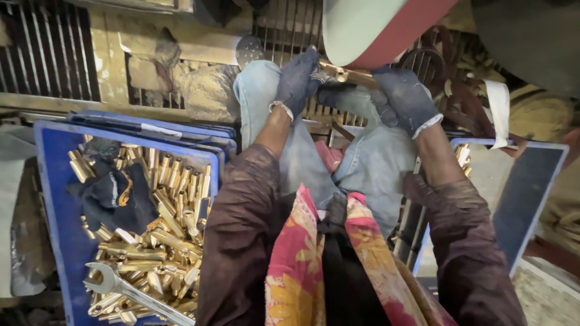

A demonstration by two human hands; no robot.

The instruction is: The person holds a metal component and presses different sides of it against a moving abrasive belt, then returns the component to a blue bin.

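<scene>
Both my hands wear dark blue gloves and hold one brass rod part (345,75) up against the underside of a red abrasive belt (386,27) on a wheel. My left hand (297,78) grips the part's left end. Gripping its right end is my right hand (403,98). The middle of the part shows between the gloves. My knees in pale jeans (362,157) are below the hands.
A blue crate (51,181) at my left holds several brass parts (163,229), a dark cloth (115,196) and a steel wrench (121,288). Another blue crate (519,193) stands at my right with a few brass pieces (463,156). A metal grate (48,51) lies ahead.
</scene>
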